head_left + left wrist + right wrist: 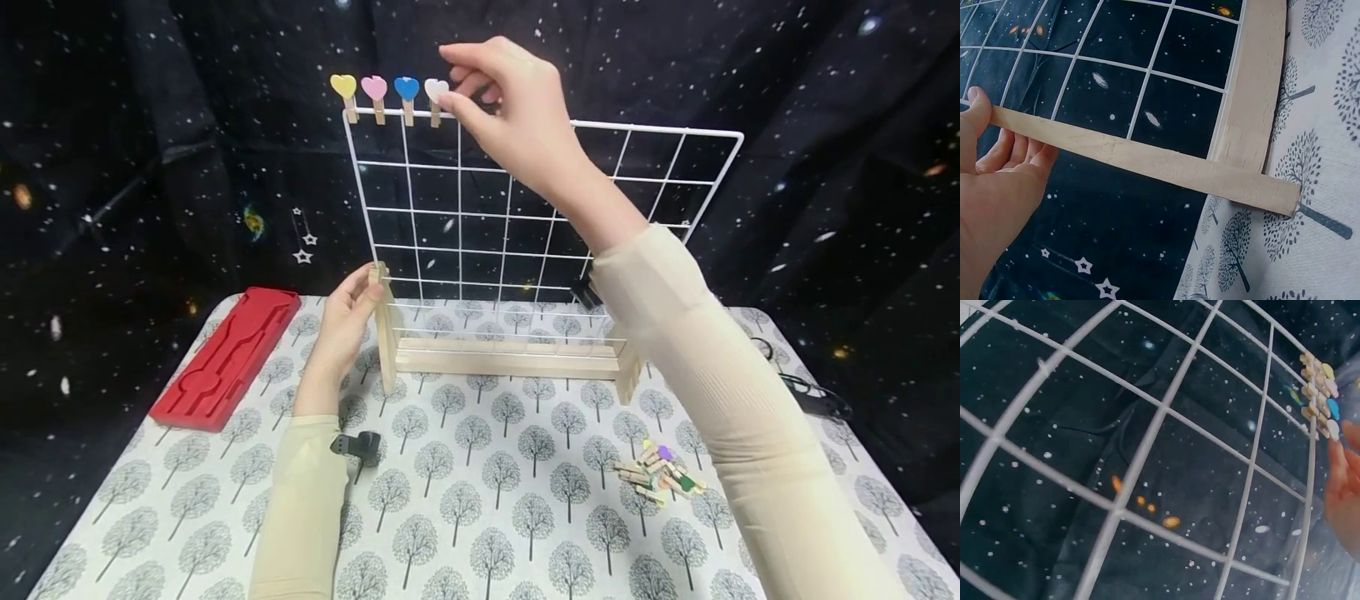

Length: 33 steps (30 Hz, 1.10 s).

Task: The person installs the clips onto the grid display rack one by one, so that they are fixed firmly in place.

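A white wire grid (483,169) stands upright in a wooden stand (510,362). Four clothespins line the left part of its top wire: a yellow heart clothespin (343,87), a pink one (374,89), a blue one (407,89) and a white heart clothespin (436,90). At the white heart is my right hand (517,104), its thumb tip at the heart's edge and its index finger apart above; the right wrist view also has this hand (1344,487) beside the white clip. My left hand (343,321) grips the top of the stand's left wooden post (1116,153), thumb on one side, fingers behind.
A pile of loose clothespins (660,475) lies on the tree-print tablecloth (480,500) at the right. A red molded tray (225,358) sits at the left edge. Black cables (813,392) lie at the right edge. Behind hangs a dark starry backdrop (187,125).
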### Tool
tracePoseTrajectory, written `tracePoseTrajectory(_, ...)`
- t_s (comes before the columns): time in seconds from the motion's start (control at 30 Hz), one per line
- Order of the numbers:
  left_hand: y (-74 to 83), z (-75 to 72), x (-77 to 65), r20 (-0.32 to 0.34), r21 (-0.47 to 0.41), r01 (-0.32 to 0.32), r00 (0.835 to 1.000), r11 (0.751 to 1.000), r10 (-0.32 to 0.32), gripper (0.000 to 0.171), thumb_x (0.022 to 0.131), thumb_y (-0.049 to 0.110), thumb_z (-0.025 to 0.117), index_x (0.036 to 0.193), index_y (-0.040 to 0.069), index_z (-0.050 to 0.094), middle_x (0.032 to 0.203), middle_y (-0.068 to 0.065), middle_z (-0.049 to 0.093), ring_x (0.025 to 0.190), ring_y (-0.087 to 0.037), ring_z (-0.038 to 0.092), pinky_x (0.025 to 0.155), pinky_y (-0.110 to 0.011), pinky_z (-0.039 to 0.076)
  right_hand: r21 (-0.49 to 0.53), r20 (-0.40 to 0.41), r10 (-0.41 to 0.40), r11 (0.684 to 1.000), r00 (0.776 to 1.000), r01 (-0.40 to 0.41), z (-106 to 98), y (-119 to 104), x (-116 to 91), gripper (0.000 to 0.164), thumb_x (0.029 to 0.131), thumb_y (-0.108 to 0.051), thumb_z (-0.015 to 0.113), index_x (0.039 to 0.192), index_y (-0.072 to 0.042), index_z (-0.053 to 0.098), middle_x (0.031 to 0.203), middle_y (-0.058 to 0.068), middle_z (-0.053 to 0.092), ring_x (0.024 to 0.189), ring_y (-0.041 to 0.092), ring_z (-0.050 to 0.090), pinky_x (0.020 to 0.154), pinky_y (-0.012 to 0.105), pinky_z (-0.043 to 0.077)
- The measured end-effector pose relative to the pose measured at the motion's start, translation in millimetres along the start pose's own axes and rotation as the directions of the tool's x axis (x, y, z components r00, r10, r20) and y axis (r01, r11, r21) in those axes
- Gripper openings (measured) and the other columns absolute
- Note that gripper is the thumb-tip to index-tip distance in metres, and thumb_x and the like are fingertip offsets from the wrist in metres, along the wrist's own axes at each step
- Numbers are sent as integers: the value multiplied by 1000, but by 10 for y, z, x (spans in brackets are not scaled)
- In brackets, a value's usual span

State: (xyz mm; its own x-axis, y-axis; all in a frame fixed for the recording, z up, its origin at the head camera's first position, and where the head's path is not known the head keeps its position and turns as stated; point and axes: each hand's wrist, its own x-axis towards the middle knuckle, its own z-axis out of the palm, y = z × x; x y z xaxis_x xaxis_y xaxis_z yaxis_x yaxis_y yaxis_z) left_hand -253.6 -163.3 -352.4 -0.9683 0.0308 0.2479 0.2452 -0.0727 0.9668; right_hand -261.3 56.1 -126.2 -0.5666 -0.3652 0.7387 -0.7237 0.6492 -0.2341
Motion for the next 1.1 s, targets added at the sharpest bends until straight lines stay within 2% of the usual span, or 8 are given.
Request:
tracePoseTrajectory(0.13, -20, 2, 3, -5, -10, -12, 1000, 1000, 12, 51, 87, 20, 51, 131, 2, 34, 130, -16, 40, 115, -18, 41, 105, -36, 26, 87, -173, -171, 978, 970, 188, -39, 110, -337, 27, 81, -19, 61, 104, -7, 62, 91, 3, 62, 81, 7, 57, 69, 17, 46)
tracePoseTrajectory(0.23, -20, -11, -9, -18, -10, -8, 1000, 1000, 8, 51, 87, 21, 52, 131, 3, 34, 129, -16, 41, 113, -15, 43, 104, -36, 27, 169, -196, -222, 952, 955, 256, -32, 168, -698, 22, 77, -9, 64, 98, -1, 63, 85, 8, 64, 75, 13, 58, 65, 20, 48)
tracePoseTrajectory(0.33, -13, -18, -18, -32, -20, -8, 999, 1000, 8, 51, 87, 20, 52, 131, 2, 34, 128, -17, 41, 110, -14, 44, 103, -36, 28, 262, -65, -75, 961, 995, 89, -72, 159, -1141, 23, 75, -4, 65, 97, 1, 62, 89, 10, 64, 74, 13, 57, 66, 21, 49)
tracePoseTrajectory(0.4, -8, -18, -15, -31, -22, -11, 999, 1000, 10, 51, 87, 20, 52, 131, 2, 35, 127, -17, 42, 111, -15, 44, 103, -36, 28, 273, 53, 43, 960, 998, -56, -104, 207, -1474, 25, 74, -5, 66, 99, 0, 62, 90, 8, 64, 75, 11, 56, 68, 21, 49)
tracePoseTrajectory(0.47, -5, -13, -8, -22, -17, -12, 1000, 1000, 12, 51, 87, 20, 52, 131, 3, 35, 128, -16, 41, 112, -15, 43, 104, -35, 28, 253, 151, 125, 954, 981, -160, -122, 343, -1832, 27, 75, -8, 66, 101, -4, 62, 91, 3, 63, 76, 6, 54, 70, 19, 48)
tracePoseTrajectory(0.6, -15, -14, -12, -24, 0, -10, 1000, 1000, 10, 51, 86, 22, 52, 131, 4, 35, 128, -15, 41, 115, -17, 42, 104, -35, 28, 204, 263, 161, 954, 951, -218, -108, 757, -2561, 25, 73, -9, 67, 98, -8, 64, 81, -6, 61, 70, 3, 52, 63, 17, 47)
tracePoseTrajectory(0.87, -51, -28, -53, -25, 31, 2, 1000, 1000, -1, 51, 87, 22, 52, 132, 5, 34, 129, -14, 41, 116, -19, 41, 104, -36, 27, 77, 476, 323, 911, 818, -405, -331, 1113, -3685, 20, 73, -20, 68, 93, -17, 66, 78, -16, 60, 69, 1, 53, 58, 22, 48)
tracePoseTrajectory(1.1, -2, 4, -12, -24, 4, -23, 999, 1000, 23, 51, 87, 21, 51, 132, 3, 33, 129, -16, 41, 115, -19, 42, 104, -36, 28, 141, 502, 77, 975, 861, -169, -469, 1227, -4072, 26, 66, -16, 73, 90, -19, 64, 77, -16, 58, 64, -4, 51, 52, 9, 42)
